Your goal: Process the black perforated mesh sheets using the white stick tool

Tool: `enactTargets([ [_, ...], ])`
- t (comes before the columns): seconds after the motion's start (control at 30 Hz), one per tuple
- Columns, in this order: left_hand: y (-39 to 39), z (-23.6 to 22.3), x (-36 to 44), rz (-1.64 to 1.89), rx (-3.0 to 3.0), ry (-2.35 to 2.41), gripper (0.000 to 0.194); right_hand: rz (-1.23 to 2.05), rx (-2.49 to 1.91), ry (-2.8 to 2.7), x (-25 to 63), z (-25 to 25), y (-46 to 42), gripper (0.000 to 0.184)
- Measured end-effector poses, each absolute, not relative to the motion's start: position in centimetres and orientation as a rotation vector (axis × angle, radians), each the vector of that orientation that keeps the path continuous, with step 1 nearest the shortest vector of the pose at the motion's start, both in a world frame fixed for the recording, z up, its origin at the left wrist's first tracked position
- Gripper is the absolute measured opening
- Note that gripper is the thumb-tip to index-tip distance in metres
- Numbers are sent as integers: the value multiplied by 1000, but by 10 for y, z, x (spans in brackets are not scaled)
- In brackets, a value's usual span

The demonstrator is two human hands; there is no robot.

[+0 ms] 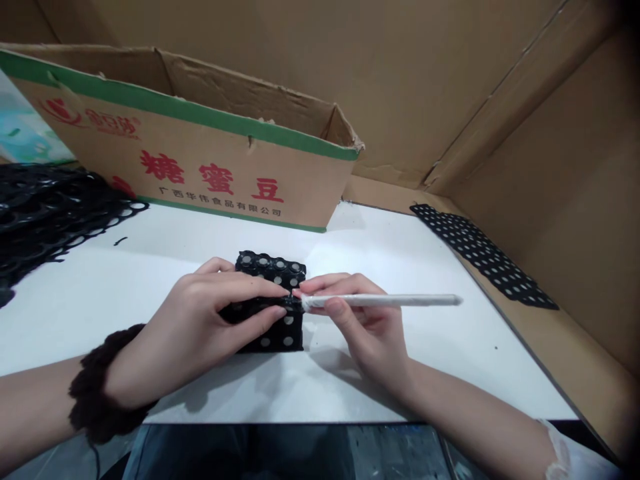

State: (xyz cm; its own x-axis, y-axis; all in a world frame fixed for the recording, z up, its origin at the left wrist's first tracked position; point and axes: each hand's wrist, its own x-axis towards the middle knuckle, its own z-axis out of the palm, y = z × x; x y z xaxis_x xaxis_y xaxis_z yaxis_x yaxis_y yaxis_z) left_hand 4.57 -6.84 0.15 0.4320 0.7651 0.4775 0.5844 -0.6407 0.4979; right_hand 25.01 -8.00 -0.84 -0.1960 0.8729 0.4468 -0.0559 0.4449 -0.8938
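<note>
Carton (pixel 310 180) printed "糖蜜豆" and "广西华伟食品有限公司"
Before it, the left hand (pixel 200 313) pinches a black dotted sheet (pixel 277 343) near the front edge of the white tabletop (pixel 450 357); the right hand (pixel 375 327) clasps a white stick (pixel 420 300), tip against the sheet, with room rightward.

This looks like a small workshop rather than a home: a white counter (pixel 480 347) stands closed in by plain brown cardboard walls (pixel 450 67). An open carton (pixel 240 160) with red Chinese print sits on it, near a heap of black ring-patterned sheets (pixel 40 207). A black dotted strip (pixel 485 257) lies along the right edge, and a similar dotted piece (pixel 287 331) is being worked by hand.
</note>
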Motion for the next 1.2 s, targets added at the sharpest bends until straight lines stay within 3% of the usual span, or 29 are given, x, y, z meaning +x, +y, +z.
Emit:
enactTargets([
  [0.67,-71,5,46,963,2251,1220,12,1013,-743,-1502,246,-8,-85,15],
  [1.2,-75,-1,47,1001,2434,1093,14,879,-760,-1607,245,-7,-86,12],
])
